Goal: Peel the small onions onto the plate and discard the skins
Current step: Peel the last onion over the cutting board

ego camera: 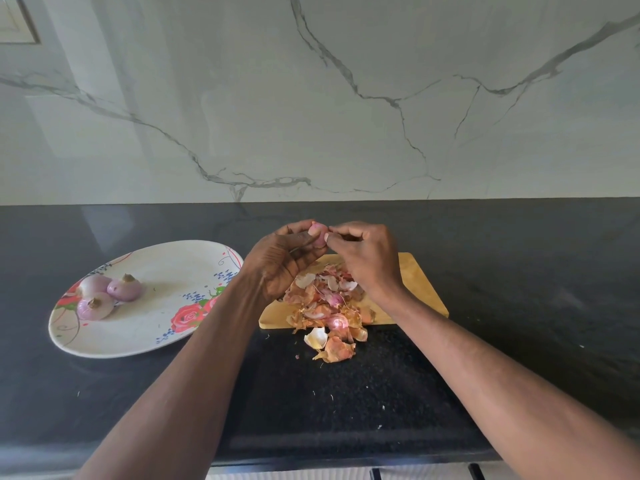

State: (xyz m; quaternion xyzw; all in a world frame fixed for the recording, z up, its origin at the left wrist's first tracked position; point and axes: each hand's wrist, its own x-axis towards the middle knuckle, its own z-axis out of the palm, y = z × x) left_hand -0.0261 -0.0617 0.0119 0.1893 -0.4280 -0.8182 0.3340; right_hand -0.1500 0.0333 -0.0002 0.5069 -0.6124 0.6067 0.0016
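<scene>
My left hand (280, 263) holds a small pink onion (317, 232) in its curled fingers, raised above the far end of a wooden cutting board (420, 289). My right hand (367, 252) pinches at the onion's right side with thumb and fingertips. Below both hands a heap of papery onion skins (327, 306) covers the board and spills over its near edge onto the counter. A small pink onion (337, 321) lies in that heap. Three peeled onions (107, 296) sit together on the left part of an oval floral plate (156, 327).
The black stone counter (519, 271) runs under everything, with tiny skin flecks near its front edge. A white marble-veined wall (311, 98) rises behind it. The plate lies left of the board.
</scene>
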